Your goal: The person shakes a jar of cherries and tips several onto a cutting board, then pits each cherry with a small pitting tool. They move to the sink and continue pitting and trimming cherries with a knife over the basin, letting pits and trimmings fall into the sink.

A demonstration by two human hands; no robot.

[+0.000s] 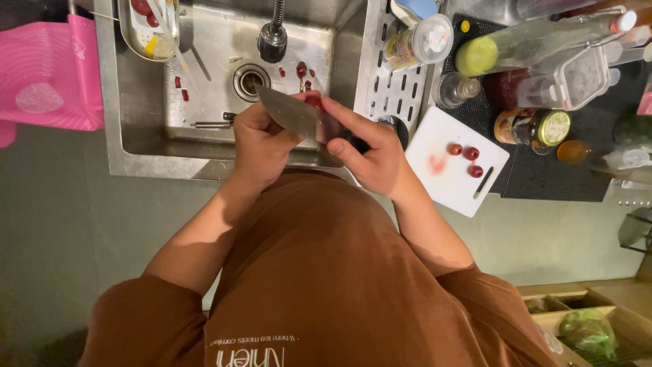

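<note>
Over the steel sink [204, 81], both my hands work a wide kitchen knife [292, 114]. My right hand [377, 153] grips its dark handle, forefinger stretched along the blade. My left hand [257, 144] is closed around a small red fruit [313, 100], which peeks above the blade's edge; the blade hides most of it. Red peel scraps [301, 70] lie on the sink bottom near the drain [250, 81].
A white cutting board [448, 173] on the right carries three small red fruits [471, 153] and a dark utensil [483, 181]. Behind it stand jars [536, 127], bottles and a clear box [564, 78]. The faucet head [272, 39], a metal tray [146, 34] and a pink mat [47, 75] are farther off.
</note>
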